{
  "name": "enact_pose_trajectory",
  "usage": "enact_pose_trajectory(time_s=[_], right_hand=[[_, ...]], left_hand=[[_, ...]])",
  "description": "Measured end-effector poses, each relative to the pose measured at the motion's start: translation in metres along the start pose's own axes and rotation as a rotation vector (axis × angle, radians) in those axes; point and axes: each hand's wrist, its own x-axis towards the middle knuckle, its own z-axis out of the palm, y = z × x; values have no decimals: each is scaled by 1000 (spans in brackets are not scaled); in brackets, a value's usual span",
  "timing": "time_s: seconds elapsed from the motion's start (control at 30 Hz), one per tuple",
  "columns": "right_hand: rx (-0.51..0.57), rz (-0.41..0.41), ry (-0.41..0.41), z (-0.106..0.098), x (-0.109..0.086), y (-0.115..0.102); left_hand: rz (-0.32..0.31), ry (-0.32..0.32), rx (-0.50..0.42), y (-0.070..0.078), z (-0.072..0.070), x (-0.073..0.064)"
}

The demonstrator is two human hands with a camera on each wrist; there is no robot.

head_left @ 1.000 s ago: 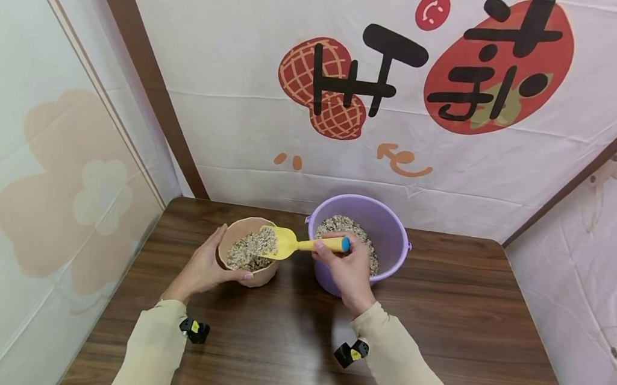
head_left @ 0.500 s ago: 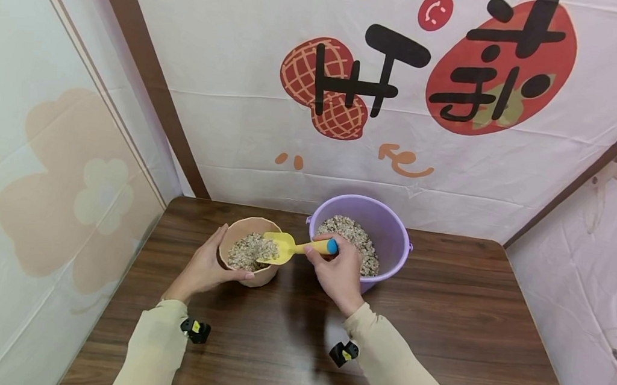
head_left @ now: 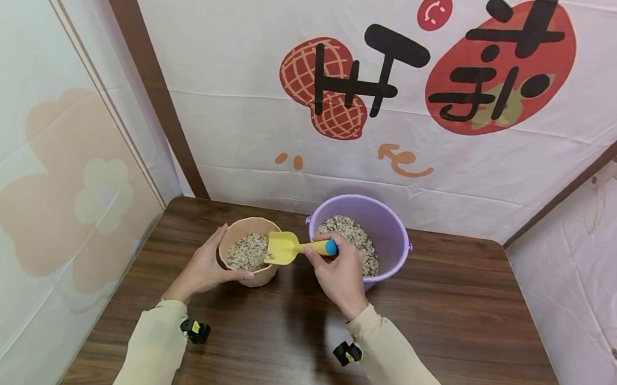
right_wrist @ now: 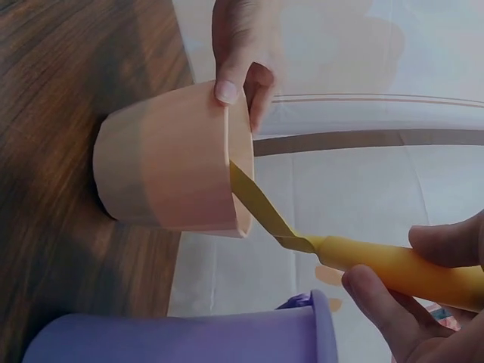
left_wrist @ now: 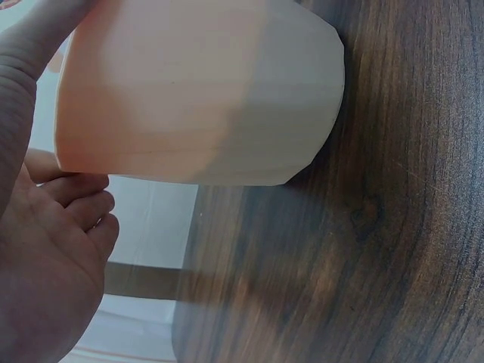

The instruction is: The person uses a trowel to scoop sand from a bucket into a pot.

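Note:
A peach-coloured pot (head_left: 261, 278), partly filled with pale, mixed granules (head_left: 248, 252), stands at the left of the table. My left hand (head_left: 205, 270) holds it by the rim, thumb on the near side and fingers round the far left side. In my right hand (head_left: 341, 273) is the handle of a yellow scoop (head_left: 283, 248) with a blue end. The scoop's blade tips down over the pot's right rim, with only a few granules on it. In the right wrist view the blade (right_wrist: 257, 203) reaches into the pot's mouth, and thumb and fingers pinch the handle.
A purple bucket (head_left: 391, 247) with more of the same granules stands right of the pot, behind and below my right hand. Printed cloth walls (head_left: 226, 131) close off the back and sides of the brown wooden table (head_left: 440, 312).
The granules on the scoop have slid off into the pot, leaving the blade almost bare. My right hand has shifted slightly left and tilted the scoop. The left hand keeps its place on the pot.

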Motion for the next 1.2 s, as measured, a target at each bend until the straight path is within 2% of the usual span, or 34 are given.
enact_pose_trajectory(time_s=[0.13,0.4,0.63,0.8,1.03,1.2], right_hand=[[11,-22,-1,-3,0,-2],[36,-16,3,-10,2,-2],[134,-15,36,-19,2,-1],[240,-2,67,-29,5,1],[464,106,75,-50,11,0],[590,144,124,-68,15,6]], left_hand=[[-3,0,6,0,0,0],[-11,-5,17,1,-1,0],[-17,-13,13,1,-2,-1],[-27,-14,19,1,-2,-2],[-33,-15,20,2,-2,-2],[-29,-15,19,2,-2,-1]])
